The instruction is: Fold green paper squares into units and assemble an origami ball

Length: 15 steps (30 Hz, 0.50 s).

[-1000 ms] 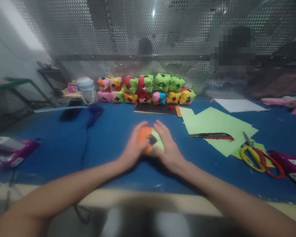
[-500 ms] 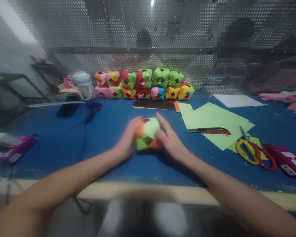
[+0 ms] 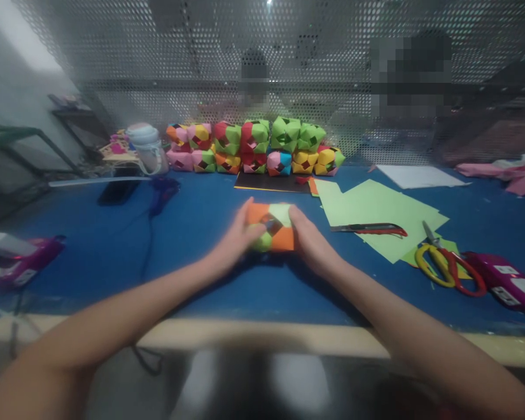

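- Both hands in the centre now, the left hand and the right hand closed around one folded paper cube, grasping it from opposite sides.
- The cube sits squarely between them, touching both palms' sides, just above or on the blue table; whether it touches the surface, I cannot tell.
- Left thumb laid across the near face, close to the dark opening; the other left fingers wrap the left side, a little blurred.
- Right fingers press along the right side, by a pale green panel above and an orange one below; orange and brighter green show on the left.
- Straight behind, well apart from the hands, stand two tiers of paper cubes, with a dark sheet lying just in front.
- Over to the right of the right hand, pale green paper carries a cutter, its blade end pointing left.
- Further right, scissors with yellow and red handles, a purple device just beside.
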### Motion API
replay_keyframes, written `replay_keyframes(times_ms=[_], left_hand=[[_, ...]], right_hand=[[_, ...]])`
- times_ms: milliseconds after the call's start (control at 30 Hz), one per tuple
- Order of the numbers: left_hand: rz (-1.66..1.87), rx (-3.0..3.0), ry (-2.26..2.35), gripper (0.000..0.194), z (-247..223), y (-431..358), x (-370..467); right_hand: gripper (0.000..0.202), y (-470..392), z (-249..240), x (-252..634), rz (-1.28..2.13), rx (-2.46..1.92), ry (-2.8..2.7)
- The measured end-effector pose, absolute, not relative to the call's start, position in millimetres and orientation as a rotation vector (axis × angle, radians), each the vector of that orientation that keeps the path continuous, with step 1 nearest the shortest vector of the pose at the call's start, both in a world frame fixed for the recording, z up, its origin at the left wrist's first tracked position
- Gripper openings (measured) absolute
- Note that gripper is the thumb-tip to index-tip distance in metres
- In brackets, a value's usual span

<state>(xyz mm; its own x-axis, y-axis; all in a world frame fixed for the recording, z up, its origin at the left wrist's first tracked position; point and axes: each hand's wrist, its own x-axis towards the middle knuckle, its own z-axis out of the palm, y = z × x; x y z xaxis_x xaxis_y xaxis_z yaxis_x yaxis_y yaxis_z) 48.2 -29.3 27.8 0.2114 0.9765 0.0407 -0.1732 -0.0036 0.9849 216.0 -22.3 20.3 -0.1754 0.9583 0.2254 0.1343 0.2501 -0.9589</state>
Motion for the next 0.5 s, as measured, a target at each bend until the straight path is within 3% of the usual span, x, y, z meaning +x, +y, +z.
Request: replay_keyframes(times_ms=[133,267,333,500], left_hand=[[1.201,1.277,0.97,0.077,26.1,-26.7,45.3],[1.193,1.106,0.896,0.062,31.4,-24.3,47.2],[1.168,1.021,0.842,0.055,36.5,-24.1,49.2],[1.117,0.93,0.771,0.048,42.7,-27.5,53.7]], right_hand=[[0.067,-29.1,31.5,210.4,1.652,-1.055,-1.159],[0.068,-30.3,35.7,213.6,1.776,-1.006,-1.193],[0.072,-27.8,33.1,218.2,1.615,-1.078,-1.331],[0.085,-26.5,23.5,222.1,0.837,-1.092,-1.712]])
